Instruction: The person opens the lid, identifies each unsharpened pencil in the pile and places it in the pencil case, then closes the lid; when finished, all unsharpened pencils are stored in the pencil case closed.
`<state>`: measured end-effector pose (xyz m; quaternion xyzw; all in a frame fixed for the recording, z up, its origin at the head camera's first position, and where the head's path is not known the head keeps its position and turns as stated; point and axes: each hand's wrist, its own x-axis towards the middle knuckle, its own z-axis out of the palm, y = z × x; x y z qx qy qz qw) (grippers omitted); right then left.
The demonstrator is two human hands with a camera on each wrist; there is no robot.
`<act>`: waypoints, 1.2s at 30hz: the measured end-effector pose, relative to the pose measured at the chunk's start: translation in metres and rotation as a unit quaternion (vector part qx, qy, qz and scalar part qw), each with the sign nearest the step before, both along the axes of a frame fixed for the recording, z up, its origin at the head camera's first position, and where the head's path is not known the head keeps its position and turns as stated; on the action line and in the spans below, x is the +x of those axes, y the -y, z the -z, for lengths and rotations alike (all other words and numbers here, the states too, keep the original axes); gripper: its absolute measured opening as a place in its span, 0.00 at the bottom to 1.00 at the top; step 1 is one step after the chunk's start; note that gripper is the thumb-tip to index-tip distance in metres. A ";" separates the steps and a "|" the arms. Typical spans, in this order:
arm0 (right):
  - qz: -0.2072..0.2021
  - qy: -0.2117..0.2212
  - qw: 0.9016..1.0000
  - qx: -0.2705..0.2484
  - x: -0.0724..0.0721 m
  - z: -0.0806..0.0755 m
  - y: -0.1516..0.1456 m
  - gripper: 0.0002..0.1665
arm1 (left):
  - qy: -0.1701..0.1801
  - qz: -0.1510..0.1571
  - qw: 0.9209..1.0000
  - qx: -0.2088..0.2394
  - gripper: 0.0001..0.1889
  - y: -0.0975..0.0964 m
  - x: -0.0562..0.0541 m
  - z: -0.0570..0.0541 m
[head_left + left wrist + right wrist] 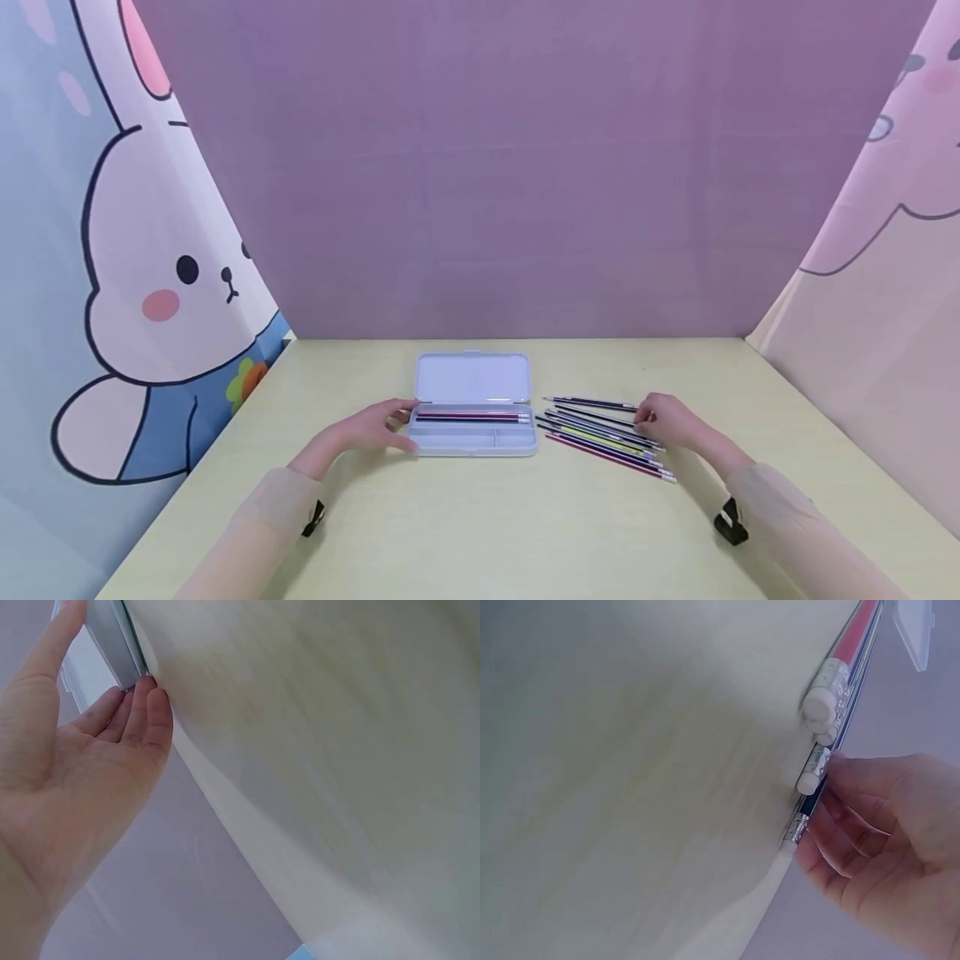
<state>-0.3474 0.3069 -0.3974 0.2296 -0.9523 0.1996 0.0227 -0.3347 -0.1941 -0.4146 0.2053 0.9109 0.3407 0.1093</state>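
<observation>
Behind right hand (pixel 672 421), part-hidden pencils (pixel 596 416)

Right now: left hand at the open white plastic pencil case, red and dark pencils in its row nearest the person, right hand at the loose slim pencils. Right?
Wrong row: the head view shows the red and dark pencils in the white plastic pencil case's far compartment, beside the raised white lid. The rest stands.
</observation>
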 end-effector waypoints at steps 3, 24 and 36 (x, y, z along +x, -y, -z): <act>0.001 0.005 1.000 -0.001 0.000 0.001 0.000 0.02 | 0.001 0.002 1.000 0.003 0.45 0.000 0.001 -0.001; -0.003 0.023 1.000 -0.012 -0.002 -0.004 -0.004 0.02 | 0.007 -0.004 1.000 0.010 0.44 -0.001 0.002 -0.004; -0.023 0.021 0.999 -0.009 -0.001 -0.008 -0.011 0.10 | 0.007 -0.009 1.000 0.002 0.44 -0.001 0.000 -0.003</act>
